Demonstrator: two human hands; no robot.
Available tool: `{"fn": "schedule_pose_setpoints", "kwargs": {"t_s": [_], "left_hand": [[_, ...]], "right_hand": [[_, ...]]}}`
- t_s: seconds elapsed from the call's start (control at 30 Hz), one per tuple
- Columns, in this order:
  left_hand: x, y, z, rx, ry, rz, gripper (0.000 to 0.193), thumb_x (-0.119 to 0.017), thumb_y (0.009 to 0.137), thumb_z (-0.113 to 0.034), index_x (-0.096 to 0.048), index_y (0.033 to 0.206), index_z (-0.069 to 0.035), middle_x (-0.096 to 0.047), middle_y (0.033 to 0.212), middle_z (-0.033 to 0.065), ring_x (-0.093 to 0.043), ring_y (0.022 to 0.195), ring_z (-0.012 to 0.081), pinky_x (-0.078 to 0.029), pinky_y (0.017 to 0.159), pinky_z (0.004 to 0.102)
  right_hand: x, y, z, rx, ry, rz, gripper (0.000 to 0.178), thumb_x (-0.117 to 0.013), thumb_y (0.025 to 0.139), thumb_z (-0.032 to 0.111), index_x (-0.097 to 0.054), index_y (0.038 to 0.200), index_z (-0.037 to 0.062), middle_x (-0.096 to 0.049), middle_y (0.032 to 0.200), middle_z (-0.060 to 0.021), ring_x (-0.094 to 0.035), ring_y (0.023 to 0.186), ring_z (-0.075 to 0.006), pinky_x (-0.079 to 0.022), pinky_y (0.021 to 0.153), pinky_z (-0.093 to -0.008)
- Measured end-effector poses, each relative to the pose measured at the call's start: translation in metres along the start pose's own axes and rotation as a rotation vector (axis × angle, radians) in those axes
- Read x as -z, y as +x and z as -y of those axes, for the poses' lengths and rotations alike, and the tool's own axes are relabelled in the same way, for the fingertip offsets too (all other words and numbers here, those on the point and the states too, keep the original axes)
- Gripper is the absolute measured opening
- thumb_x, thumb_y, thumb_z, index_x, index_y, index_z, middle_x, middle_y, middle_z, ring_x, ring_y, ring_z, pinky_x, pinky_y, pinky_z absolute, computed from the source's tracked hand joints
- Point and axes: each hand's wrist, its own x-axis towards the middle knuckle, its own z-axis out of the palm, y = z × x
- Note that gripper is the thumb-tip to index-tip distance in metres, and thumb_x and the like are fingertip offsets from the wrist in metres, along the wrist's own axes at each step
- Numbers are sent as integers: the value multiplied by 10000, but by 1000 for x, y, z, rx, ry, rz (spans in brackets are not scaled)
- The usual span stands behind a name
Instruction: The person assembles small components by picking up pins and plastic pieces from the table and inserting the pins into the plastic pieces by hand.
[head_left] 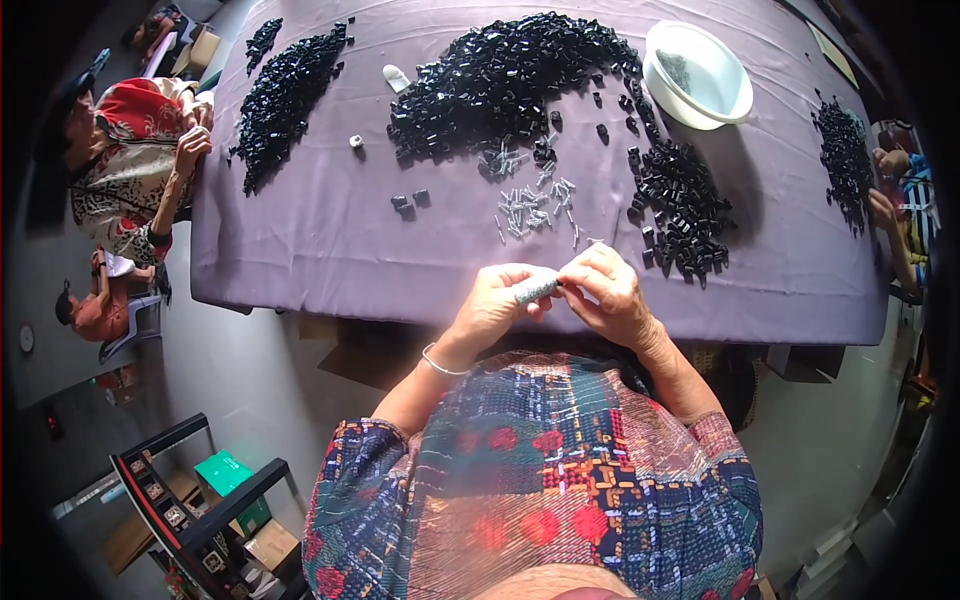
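Note:
Just in front of the table's near edge, my two hands meet. Around a grey speckled, finger-shaped piece (536,290) the fingers of my left hand (492,303) are closed; whether it is a wrap on a finger or a separate thing I cannot tell. Pinched at its tip by my right hand (608,290) is a tiny dark part (559,283), mostly hidden by the fingertips. Beyond the hands lie several loose small silver pins (525,212). A large heap of small black plastic parts (520,70) spreads behind them, and another black heap (682,210) sits to the right.
A white plastic bowl (735,85) with small grey bits stands at the back right on the purple tablecloth (330,240). Another black heap (290,100) lies at left, near a seated person (140,170). A further person's hand (882,210) is beside a heap at far right.

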Motion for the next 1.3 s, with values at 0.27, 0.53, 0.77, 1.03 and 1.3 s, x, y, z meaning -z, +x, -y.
{"fn": "schedule_pose_setpoints", "kwargs": {"t_s": [0.27,0.53,0.77,1.03,1.3], "left_hand": [[6,-7,-5,79,92,63,260,-700,824,-170,-648,970,39,-657,826,83,-577,670,112,-474,601,240],[4,-9,-3,73,49,79,239,-697,822,-168,-652,940,36,-670,847,97,-576,663,110,-470,595,247],[11,-8,4,-50,152,-7,220,-668,854,-188,-652,955,7,-669,859,80,-588,702,103,-475,614,245],[20,0,13,-126,97,-98,213,-664,861,-185,-648,972,-3,-665,867,70,-598,710,115,-476,613,258],[20,2,15,-130,130,-96,224,-670,857,-194,-646,975,-4,-664,869,68,-597,701,117,-474,606,257]], "right_hand": [[1,0,8,27,70,-3,230,-710,644,-18,-622,849,39,-614,763,-60,-576,684,-233,-452,650,-342],[-1,-6,9,3,99,-7,224,-714,650,-2,-626,850,46,-614,765,-59,-583,693,-233,-459,663,-342],[9,-4,-11,-68,-51,-57,181,-677,687,17,-623,856,52,-617,813,-78,-576,768,-263,-448,706,-369],[24,-9,-32,-193,-481,-22,204,-683,697,61,-604,881,101,-546,838,-44,-522,810,-238,-397,711,-366],[14,-4,-37,-138,-558,-16,134,-656,742,50,-595,859,69,-570,836,-71,-541,798,-250,-400,732,-361]]}}
